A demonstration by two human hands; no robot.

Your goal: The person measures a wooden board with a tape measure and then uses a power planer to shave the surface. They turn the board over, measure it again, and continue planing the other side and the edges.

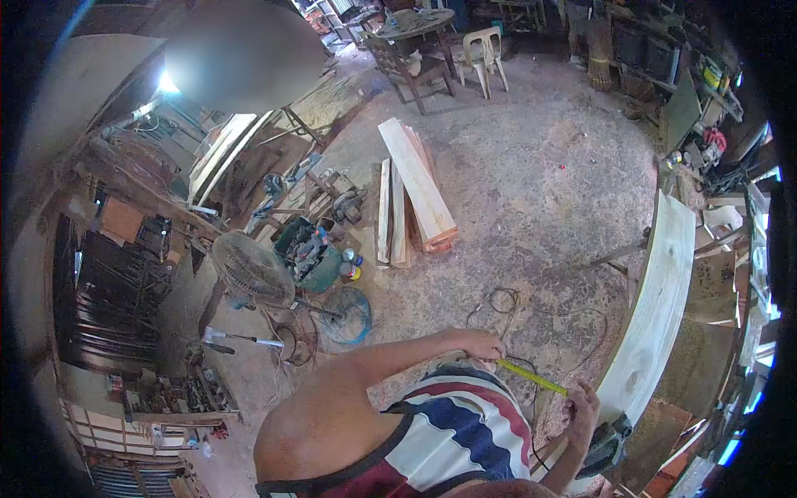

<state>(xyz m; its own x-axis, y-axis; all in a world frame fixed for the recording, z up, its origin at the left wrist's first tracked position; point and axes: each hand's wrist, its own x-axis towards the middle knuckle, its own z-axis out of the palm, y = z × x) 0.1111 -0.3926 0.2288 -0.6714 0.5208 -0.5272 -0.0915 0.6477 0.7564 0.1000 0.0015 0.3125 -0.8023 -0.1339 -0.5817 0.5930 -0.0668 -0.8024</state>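
Tape measure (531, 378) runs from left hand (481, 342) to right hand (583, 407). Long board (656, 307) just right of it. Plank stack (415, 191) on floor (540, 191) ahead; fan (251, 270) left of stack.

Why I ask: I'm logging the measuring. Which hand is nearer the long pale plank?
Right. The right hand holds one end of the yellow tape measure beside the plank; the left hand holds the other end, farther off.

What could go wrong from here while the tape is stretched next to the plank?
1. The tape measure is stretched between the left hand and the right hand. If either end slips, it may snap back onto fingers.
2. Loose cable loops on the floor just ahead, a likely trip hazard.
3. Bumping the long plank might shift it.
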